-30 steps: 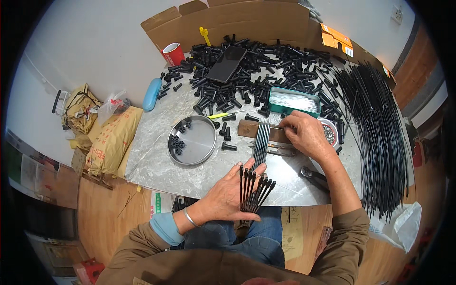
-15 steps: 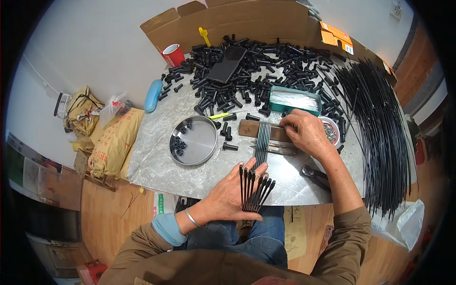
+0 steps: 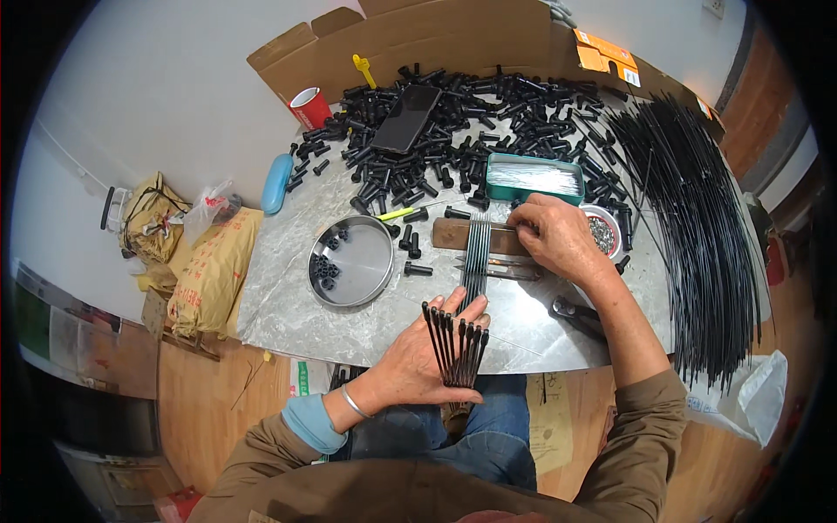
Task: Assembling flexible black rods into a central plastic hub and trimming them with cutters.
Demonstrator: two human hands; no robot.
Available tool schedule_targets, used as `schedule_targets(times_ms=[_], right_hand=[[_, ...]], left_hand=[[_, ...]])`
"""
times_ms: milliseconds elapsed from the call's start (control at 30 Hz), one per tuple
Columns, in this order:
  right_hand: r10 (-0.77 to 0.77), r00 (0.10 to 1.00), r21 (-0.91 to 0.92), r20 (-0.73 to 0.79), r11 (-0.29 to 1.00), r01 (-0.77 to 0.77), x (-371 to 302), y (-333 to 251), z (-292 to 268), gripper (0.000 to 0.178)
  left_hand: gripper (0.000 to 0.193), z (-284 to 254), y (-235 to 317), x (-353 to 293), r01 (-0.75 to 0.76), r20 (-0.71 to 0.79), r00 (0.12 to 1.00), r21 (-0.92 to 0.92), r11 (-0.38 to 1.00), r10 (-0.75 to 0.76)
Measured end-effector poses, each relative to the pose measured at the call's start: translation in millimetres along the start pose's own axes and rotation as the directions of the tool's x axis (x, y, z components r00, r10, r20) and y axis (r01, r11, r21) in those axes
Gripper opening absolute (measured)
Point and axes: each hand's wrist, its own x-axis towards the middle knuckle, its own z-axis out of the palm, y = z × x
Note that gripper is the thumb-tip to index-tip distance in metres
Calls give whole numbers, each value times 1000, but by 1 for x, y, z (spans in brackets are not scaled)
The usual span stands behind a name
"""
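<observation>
My left hand [image 3: 414, 353] is palm down at the table's near edge, fingers stretched over a row of thin rods [image 3: 477, 253] and thumb extended. Slim black rod ends [image 3: 458, 344] with small heads fan up across that hand. The rods' pale far ends lie side by side across a brown wooden block [image 3: 449, 234]. My right hand [image 3: 558, 235] has its fingers bent together at the block's right part, beside the rods. Something small and dark shows by its fingertips, too hidden to name. A pointed metal tool [image 3: 497, 270] lies just in front of the block.
Black bolt-like parts [image 3: 384, 179] heap at the back, a phone [image 3: 406, 118] on them. Around the work are a round metal tray [image 3: 390, 261], a green tin of pale wires [image 3: 532, 193], a bowl of small metal bits [image 3: 602, 234], pliers [image 3: 580, 318] and long black rods [image 3: 697, 244].
The whole view has shifted slightly. My left hand still presses the rods, and their black ends stand a little more upright. My right hand stays at the block.
</observation>
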Motion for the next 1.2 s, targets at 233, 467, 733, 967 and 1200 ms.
schedule_targets(times_ms=[233, 467, 733, 967, 1200], right_hand=[[-22, 999, -7, -23, 1000, 22, 1, -1, 2, 14], [-33, 999, 101, -33, 994, 36, 6, 3, 7, 13], [-199, 980, -130, 19, 971, 199, 19, 3, 10, 5], [-169, 986, -37, -10, 985, 169, 22, 1, 19, 5], [101, 987, 241, 129, 962, -130, 32, -5, 20, 19]], left_hand=[[97, 1, -1, 1, -11, -14, 1000, 16, 1000, 11], [98, 1, 1, 2, -8, 0, 1000, 30, 1000, 8], [95, 0, 1, 2, -10, -5, 1000, 3, 1000, 10], [98, 3, -3, -2, -36, -41, 999, -21, 999, 35], [96, 1, -5, -4, -19, -21, 1000, -32, 999, 18]])
